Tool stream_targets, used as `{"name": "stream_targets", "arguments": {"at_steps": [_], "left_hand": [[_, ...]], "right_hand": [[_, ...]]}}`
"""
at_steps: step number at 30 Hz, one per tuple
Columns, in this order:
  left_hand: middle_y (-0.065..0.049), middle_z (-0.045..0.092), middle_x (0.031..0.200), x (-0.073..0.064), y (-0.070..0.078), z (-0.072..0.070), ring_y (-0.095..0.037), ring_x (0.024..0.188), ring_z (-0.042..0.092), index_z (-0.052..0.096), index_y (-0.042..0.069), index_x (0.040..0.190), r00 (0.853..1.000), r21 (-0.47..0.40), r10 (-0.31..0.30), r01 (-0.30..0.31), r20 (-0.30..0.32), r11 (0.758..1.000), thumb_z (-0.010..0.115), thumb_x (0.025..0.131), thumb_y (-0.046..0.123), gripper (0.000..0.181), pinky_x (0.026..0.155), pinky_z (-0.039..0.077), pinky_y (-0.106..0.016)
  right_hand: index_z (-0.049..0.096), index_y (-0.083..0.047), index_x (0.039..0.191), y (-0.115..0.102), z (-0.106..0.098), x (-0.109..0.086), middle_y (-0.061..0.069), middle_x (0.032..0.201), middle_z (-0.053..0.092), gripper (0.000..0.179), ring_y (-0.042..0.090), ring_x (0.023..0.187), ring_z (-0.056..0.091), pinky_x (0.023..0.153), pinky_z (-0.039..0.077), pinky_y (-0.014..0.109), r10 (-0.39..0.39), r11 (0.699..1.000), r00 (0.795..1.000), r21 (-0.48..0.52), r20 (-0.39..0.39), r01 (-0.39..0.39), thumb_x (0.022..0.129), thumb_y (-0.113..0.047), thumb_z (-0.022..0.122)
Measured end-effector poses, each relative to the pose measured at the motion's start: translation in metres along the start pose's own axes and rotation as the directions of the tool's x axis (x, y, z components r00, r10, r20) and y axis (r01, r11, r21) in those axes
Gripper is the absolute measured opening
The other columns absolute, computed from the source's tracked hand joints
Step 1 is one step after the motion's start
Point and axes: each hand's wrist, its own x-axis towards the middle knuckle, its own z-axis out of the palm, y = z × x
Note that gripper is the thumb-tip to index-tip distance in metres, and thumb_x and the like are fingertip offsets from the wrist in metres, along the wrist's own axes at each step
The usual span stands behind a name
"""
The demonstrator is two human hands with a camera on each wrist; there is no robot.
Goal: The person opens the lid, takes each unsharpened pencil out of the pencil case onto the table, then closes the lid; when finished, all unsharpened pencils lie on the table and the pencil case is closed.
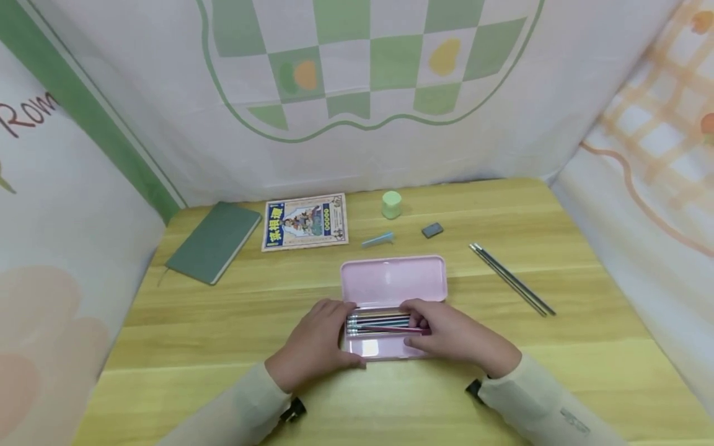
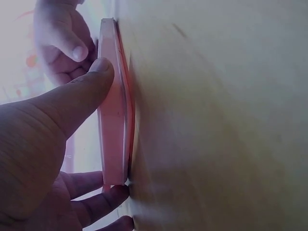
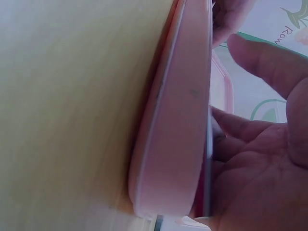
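Note:
A pink pencil case (image 1: 393,280) lies with its lid tipped back. Several pencils (image 1: 376,323) lie side by side in its tray, metal ends at the left. My left hand (image 1: 315,344) grips the case's left end, its thumb on the front wall (image 2: 113,120) and its other fingers around the end. Over the tray's right part is my right hand (image 1: 454,331), thumb apart from the loosely bent fingers, which reach in over the pencils. A dark red pencil (image 1: 390,329) runs under that hand; its right end is hidden in the head view.
Two dark pencils (image 1: 513,280) lie at the right. Behind the case are a blue clip-like piece (image 1: 378,240), a grey eraser (image 1: 432,230) and a small green cylinder (image 1: 392,205). An illustrated booklet (image 1: 305,222) and a green notebook (image 1: 214,243) lie at the back left.

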Motion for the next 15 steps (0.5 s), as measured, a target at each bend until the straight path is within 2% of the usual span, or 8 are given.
{"name": "stream_targets", "arguments": {"at_steps": [3,10,15], "left_hand": [[-0.004,0.054,0.149,0.0002,-0.0017,0.0017,-0.023,0.138,0.045,0.044,0.014,0.157,1.000,0.006,0.004,-0.004,-0.001,1.000,0.089,0.068,0.065,0.112,0.121,0.035,-0.043],[-0.003,0.054,0.148,0.0008,-0.0045,0.0045,-0.023,0.138,0.045,0.043,0.014,0.157,1.000,0.015,0.012,-0.012,-0.009,1.000,0.087,0.069,0.067,0.112,0.121,0.035,-0.043],[-0.003,0.054,0.148,-0.0002,-0.0042,0.0047,-0.022,0.138,0.045,0.043,0.014,0.157,1.000,0.020,0.014,-0.014,-0.014,1.000,0.087,0.069,0.068,0.112,0.122,0.034,-0.042]], "right_hand": [[0.063,-0.003,0.131,0.0006,0.0008,0.0005,-0.008,0.092,0.062,0.045,0.008,0.081,0.058,0.074,0.055,0.027,0.009,1.000,1.000,-0.016,-0.007,-0.009,0.090,-0.015,0.079],[0.070,-0.010,0.100,0.0013,0.0027,0.0020,-0.009,0.085,0.061,0.017,0.007,0.077,0.056,0.070,0.053,0.027,0.013,0.999,0.998,-0.046,-0.057,-0.015,0.085,-0.005,0.077],[0.069,-0.015,0.091,0.0023,0.0019,0.0017,-0.009,0.079,0.059,0.011,0.008,0.071,0.054,0.062,0.051,0.026,-0.013,0.999,0.996,-0.030,-0.088,0.011,0.088,-0.006,0.074]]}}
